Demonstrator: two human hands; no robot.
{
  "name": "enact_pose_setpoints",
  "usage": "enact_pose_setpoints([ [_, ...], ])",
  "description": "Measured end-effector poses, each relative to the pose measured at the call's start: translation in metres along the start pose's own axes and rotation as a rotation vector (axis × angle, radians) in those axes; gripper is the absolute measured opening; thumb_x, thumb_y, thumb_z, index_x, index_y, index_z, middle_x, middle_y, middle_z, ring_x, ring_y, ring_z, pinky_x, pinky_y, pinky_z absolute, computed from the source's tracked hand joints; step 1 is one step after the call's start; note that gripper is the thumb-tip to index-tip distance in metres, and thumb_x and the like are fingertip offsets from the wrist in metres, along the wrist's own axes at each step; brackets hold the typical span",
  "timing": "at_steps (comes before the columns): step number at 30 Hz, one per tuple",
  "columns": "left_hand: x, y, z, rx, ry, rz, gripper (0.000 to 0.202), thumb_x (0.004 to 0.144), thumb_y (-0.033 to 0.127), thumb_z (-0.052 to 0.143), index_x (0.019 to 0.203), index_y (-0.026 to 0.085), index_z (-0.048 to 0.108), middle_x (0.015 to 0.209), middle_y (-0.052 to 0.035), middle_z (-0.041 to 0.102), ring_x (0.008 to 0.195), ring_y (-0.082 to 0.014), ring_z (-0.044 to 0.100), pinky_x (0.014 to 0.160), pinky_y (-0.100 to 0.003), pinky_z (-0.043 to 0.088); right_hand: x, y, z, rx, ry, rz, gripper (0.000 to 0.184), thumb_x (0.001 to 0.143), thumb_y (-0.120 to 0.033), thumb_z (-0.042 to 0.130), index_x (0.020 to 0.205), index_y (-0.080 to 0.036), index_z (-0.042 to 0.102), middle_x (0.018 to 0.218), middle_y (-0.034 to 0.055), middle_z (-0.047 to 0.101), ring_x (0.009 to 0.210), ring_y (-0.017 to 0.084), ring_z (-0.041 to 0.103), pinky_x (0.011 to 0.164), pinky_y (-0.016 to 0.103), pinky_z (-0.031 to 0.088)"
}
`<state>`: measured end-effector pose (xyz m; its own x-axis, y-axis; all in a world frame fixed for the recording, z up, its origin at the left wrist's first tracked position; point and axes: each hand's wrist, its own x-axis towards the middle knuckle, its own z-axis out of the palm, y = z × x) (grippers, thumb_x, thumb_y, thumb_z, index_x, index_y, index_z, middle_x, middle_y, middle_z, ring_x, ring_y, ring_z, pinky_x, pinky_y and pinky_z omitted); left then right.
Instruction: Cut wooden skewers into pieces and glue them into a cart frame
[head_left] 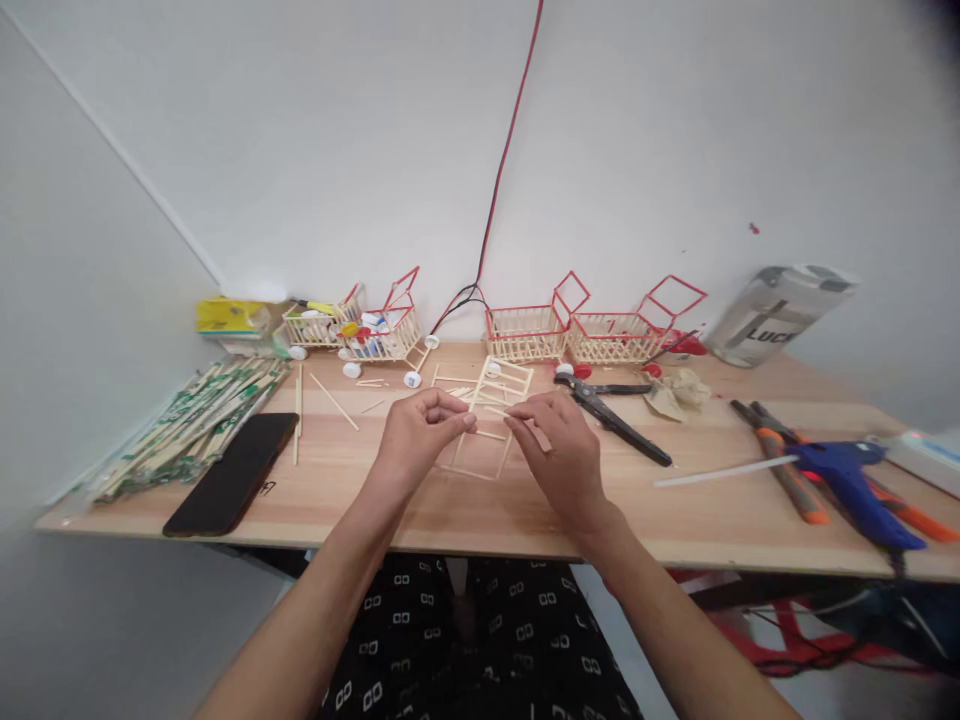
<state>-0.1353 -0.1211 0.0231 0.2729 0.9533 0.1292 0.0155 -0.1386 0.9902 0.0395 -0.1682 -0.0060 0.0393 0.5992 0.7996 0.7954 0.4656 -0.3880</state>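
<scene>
Between my hands a small ladder-like frame of thin wooden sticks point(504, 364) is held up above the table. My left hand point(415, 440) pinches its left side between thumb and fingertips. My right hand point(561, 440) has thumb and fingers closed on a short wooden stick point(495, 410) near the frame's right side. Behind the hands, loose wooden sticks lie on the table. Little shopping carts made of sticks stand along the wall: a red-rimmed cart point(525, 335), another red-rimmed cart point(611, 338) and a filled cart point(382, 335).
Black pliers point(615, 420) and crumpled paper point(679, 392) lie right of my hands. A blue glue gun point(855, 480), orange-handled pliers point(787, 465) and a clear container point(780, 315) are farther right. On the left are a phone point(232, 475) and packaged sticks point(195, 420).
</scene>
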Motion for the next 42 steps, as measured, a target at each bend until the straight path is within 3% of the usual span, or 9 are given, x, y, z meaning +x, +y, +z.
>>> enact_pose_setpoints([
  [8,-0.003,0.008,0.006,-0.008,-0.030,-0.008,0.020,0.067,0.024,0.074,0.076,0.011,0.062,0.063,-0.0027,0.068,0.044,-0.0052,0.047,0.044,-0.018,0.035,-0.001,-0.002,0.001,-0.081,0.052,-0.040,0.009,0.089,-0.022,0.058,0.084,-0.020,0.066,0.082,0.0059,0.057,0.082,0.020,0.053,0.075,0.035,0.045],
  [18,-0.004,0.015,0.008,-0.022,-0.059,-0.009,0.018,0.068,0.022,0.074,0.075,0.012,0.060,0.065,-0.0034,0.068,0.043,-0.0064,0.050,0.041,-0.019,0.041,-0.002,-0.002,0.002,-0.170,0.025,-0.062,0.013,0.090,-0.025,0.058,0.082,-0.019,0.065,0.078,0.0049,0.057,0.078,0.019,0.050,0.075,0.036,0.040],
  [42,-0.004,0.014,0.005,-0.005,-0.088,0.024,0.012,0.070,0.021,0.072,0.069,0.012,0.064,0.064,-0.0028,0.068,0.049,-0.0056,0.048,0.046,-0.018,0.038,-0.003,0.000,0.004,-0.163,0.022,-0.040,0.017,0.092,-0.027,0.056,0.079,-0.019,0.064,0.077,0.0037,0.059,0.077,0.018,0.052,0.075,0.034,0.038],
])
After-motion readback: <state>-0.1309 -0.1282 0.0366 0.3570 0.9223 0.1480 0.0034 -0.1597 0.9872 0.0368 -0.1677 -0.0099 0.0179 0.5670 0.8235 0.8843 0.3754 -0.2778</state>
